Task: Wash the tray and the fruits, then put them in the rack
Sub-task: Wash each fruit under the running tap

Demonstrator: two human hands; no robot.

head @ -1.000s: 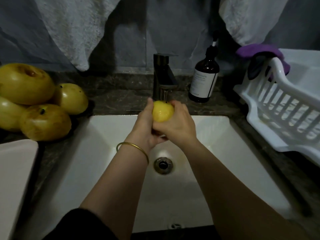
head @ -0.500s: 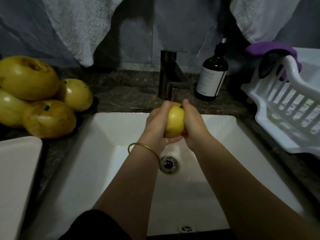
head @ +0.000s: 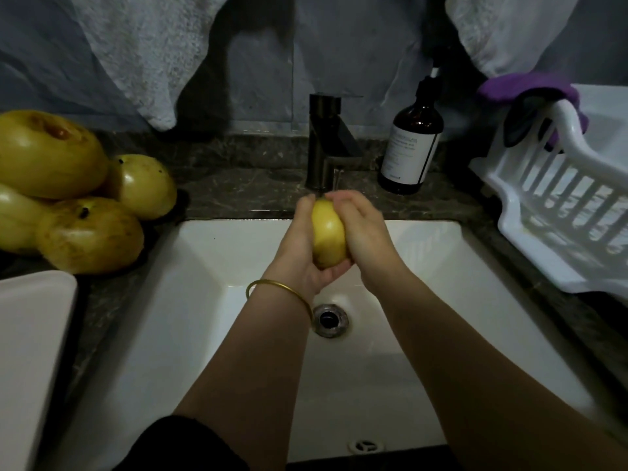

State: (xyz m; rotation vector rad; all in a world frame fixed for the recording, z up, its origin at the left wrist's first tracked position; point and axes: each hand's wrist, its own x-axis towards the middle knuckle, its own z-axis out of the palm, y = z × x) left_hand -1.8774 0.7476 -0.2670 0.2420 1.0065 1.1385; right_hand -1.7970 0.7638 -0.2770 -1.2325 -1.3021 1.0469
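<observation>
From the head camera, looking down over a white sink [head: 204,300]: both hands meet above the basin, just in front of the dark faucet [head: 326,144], with one yellow fruit [head: 328,236] clasped between them. The left hand [head: 302,253] cups the fruit from below and from the left, fingers curled up round its far end. The right hand [head: 365,232] presses against its right side, fingers wrapped over the top. The fruit stands on end between the two palms, above the drain [head: 329,319] and a little behind it. A thin stream of water seems to fall from the spout onto the fingertips (it is faint in the dim light). A gold bangle [head: 282,290] sits on the left wrist, and a black sleeve [head: 183,447] shows at the bottom edge.

On the dark stone counter [head: 244,192] to the left lies a heap of four larger yellow fruits [head: 85,232], touching one another. Nearer the camera, at the left edge, is the rounded corner of a white tray [head: 30,351]. To the right of the faucet stands a brown pump bottle [head: 411,144] with a pale label. Further right sits the white slatted rack [head: 557,212], with a purple cloth [head: 523,88] draped over its back corner. Two pale towels [head: 146,56] hang against the grey wall behind
</observation>
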